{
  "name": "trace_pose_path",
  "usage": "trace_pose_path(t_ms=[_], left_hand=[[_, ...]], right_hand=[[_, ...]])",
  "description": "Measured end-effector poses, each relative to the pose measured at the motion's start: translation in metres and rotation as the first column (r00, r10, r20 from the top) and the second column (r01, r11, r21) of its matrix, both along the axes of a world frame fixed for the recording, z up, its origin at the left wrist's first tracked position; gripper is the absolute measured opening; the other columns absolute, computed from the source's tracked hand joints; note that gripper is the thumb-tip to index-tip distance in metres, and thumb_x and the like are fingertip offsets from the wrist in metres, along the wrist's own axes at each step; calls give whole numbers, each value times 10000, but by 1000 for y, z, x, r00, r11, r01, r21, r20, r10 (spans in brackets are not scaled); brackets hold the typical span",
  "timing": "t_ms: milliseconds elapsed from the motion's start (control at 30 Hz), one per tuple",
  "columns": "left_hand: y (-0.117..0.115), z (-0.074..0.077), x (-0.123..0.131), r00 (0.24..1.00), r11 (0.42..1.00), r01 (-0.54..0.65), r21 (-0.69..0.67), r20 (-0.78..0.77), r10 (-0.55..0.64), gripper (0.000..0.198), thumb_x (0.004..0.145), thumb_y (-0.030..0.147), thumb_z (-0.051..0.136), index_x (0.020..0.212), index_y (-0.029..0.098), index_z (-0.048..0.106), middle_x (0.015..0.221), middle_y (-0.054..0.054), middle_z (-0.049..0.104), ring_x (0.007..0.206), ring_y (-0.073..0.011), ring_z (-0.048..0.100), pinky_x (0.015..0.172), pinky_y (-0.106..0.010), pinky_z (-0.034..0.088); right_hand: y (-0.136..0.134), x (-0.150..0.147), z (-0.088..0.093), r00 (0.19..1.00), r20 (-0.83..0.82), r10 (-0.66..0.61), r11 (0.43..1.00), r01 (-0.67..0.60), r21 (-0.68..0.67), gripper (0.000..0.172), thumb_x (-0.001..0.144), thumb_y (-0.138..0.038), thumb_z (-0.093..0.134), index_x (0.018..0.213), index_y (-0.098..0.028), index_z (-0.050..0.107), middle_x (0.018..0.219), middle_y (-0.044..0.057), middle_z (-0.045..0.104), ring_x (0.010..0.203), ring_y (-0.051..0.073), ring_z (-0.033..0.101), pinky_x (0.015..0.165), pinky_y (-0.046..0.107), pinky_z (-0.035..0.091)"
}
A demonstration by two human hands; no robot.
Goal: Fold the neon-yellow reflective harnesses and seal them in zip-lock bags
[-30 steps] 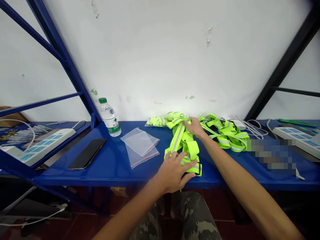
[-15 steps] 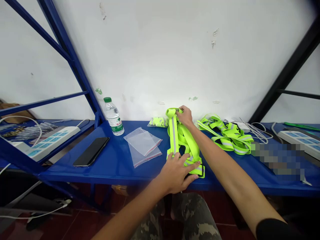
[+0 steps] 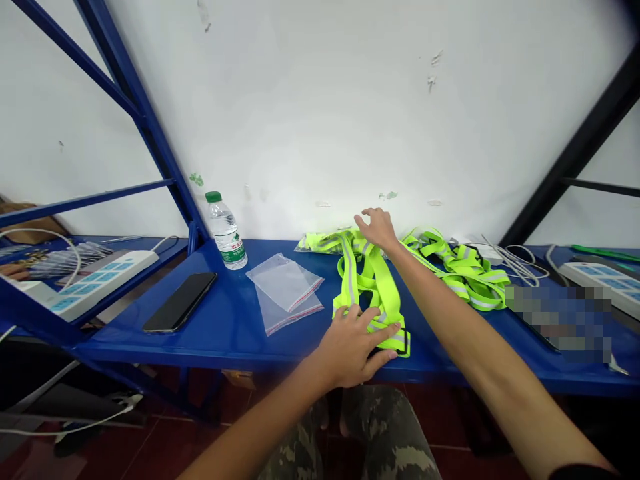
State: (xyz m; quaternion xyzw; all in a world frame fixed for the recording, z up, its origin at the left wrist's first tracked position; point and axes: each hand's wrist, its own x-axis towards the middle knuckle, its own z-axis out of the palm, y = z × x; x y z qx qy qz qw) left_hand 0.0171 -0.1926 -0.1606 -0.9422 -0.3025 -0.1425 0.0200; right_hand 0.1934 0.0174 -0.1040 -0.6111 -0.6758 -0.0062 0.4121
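Note:
A neon-yellow reflective strap vest (image 3: 371, 283) lies stretched out on the blue shelf (image 3: 225, 327), from the front edge back toward the wall. My left hand (image 3: 353, 343) lies flat on its near end with fingers spread, pressing it down. My right hand (image 3: 376, 227) hovers at the far end of the straps, fingers loosely spread and holding nothing. A second tangle of the same yellow straps (image 3: 460, 270) lies just to the right.
Two clear zip bags (image 3: 285, 290), a black phone (image 3: 181, 302) and a water bottle (image 3: 225, 230) sit left of the straps. A packed yellow bundle (image 3: 315, 241) lies by the wall. Power strips (image 3: 97, 280) and white cables (image 3: 505, 257) flank the shelf; blue and black frame struts rise at both sides.
My right hand lifted the far end of the straps up, then laid it back down by the wall and let go. My left hand stayed pressed on the near end.

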Motion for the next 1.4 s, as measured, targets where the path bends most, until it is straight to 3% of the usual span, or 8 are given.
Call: trace_pose_path(t_ms=[200,433,533,667,767,967,1100,1400], left_hand=[[0,1,1,1000,1000,5,-12,19,-5,498,973,534,291,1419,367,436,1387,-70,479,1107,-269,480,970,-484,390],[0,0,3,1000,1000,-23,-3,11,23,504,975,532,283,1418,348,438,1391,-74,476,1123,-278,470,963,-492,401],[3,-1,6,999,999,-51,9,12,50,495,977,518,293,1415,341,439,1379,-82,484,1118,-281,476,959,-508,403],[7,-4,13,994,994,-109,10,33,109,469,976,500,313,1343,295,522,1319,-96,532,1083,-286,499,941,-522,414],[10,-8,15,989,993,-119,-18,82,120,438,978,470,344,1261,233,579,1275,-90,578,1094,-286,510,968,-524,410],[10,-14,5,967,987,-159,-14,197,158,509,920,491,496,1311,167,533,1367,-167,518,1305,-326,437,1094,-559,325],[8,-18,0,955,971,-240,9,181,234,662,887,541,524,1398,127,445,1469,-234,395,1404,-388,313,1108,-589,301],[23,-19,-3,987,991,-132,18,91,130,547,951,455,458,1384,123,436,1370,-204,528,1278,-303,505,1047,-455,423]], right_hand=[[-30,-1,-1,961,231,155,975,-110,-196,515,944,-567,355,1180,-189,613,1010,122,718,949,282,646,850,363,439],[-39,12,-10,952,247,179,979,-147,-143,509,972,-431,343,1310,-104,536,1367,177,552,1293,315,479,1059,437,349],[-94,16,-7,959,217,180,984,-179,-27,473,951,-437,400,1238,-116,597,1331,161,584,1258,298,515,1061,415,367],[-190,17,-16,929,171,327,929,-283,-238,356,957,-441,399,958,-244,695,961,56,734,866,236,683,796,352,513],[-229,20,-42,907,242,344,928,-289,-237,251,927,-363,488,1041,-262,687,1087,58,716,1002,251,666,887,372,505],[-227,26,-84,886,289,363,930,-362,-61,264,965,-263,461,1123,-210,666,1142,72,707,1056,228,656,937,384,516],[-225,22,-86,880,326,346,933,-360,-18,264,979,-255,443,1117,-195,660,1121,78,712,1044,234,661,928,398,533],[-224,25,-87,892,131,433,897,-440,27,277,896,-330,615,1141,-202,632,1211,93,676,1213,266,586,1026,434,491]])
